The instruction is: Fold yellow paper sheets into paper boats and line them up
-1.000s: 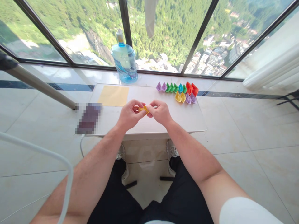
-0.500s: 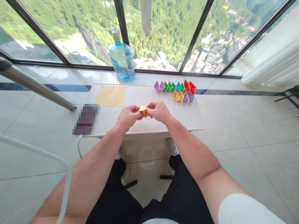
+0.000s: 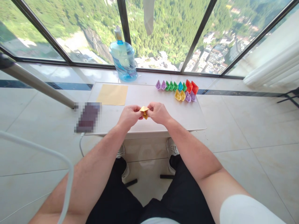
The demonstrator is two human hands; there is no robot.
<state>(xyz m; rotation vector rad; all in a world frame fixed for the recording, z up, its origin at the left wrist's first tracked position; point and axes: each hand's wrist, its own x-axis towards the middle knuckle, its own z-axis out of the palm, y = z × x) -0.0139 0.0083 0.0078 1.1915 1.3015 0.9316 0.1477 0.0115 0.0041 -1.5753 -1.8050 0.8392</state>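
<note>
Above the front part of the low white table, a small yellow folded paper boat is held between both hands. My left hand pinches its left side, and my right hand pinches its right side. Fingers cover both ends of the boat, while its peaked middle shows. Flat on the table, beyond my left hand, lies a square of yellow paper. Finished-looking paper boats stand in two rows at the back right: purple, green, blue, red and yellow.
A blurred-out dark device with a white cable lies at the table's left edge. Behind the table a blue water jug stands by the window. A grey pole slants in from the left, and a white tube curves nearer me.
Both hands stay on the yellow paper boat, which has turned slightly, its peaked middle now showing more squarely. The whole view has shifted a little.
</note>
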